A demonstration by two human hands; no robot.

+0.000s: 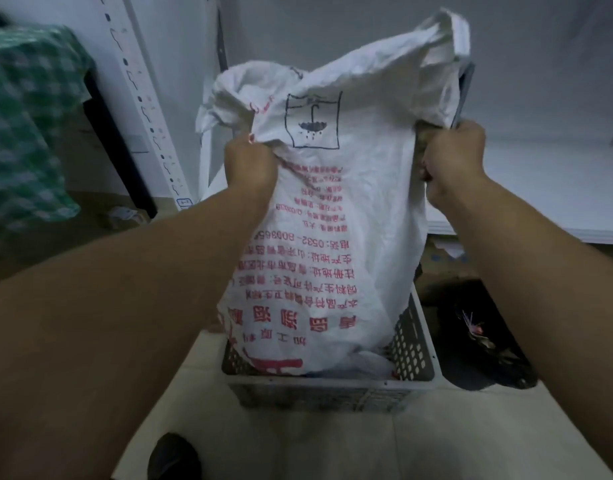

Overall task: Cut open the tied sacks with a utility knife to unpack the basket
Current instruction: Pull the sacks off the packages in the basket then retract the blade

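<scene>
A tall white woven sack [346, 209] with red printed characters and a black umbrella mark stands upright in a grey perforated plastic basket [336, 386] on the floor. Its mouth gapes open at the top. My left hand [251, 164] grips a bunch of the sack's cloth on its left side. My right hand [452, 157] grips the sack's right edge near the top. More white material shows in the basket beneath the sack. No utility knife is in view.
A white shelf [540, 188] runs along the right wall. A dark heap [485, 337] lies on the floor right of the basket. A green checked cloth [31, 126] hangs at the left, beside a white perforated upright [149, 109]. My shoe [175, 457] is near the bottom.
</scene>
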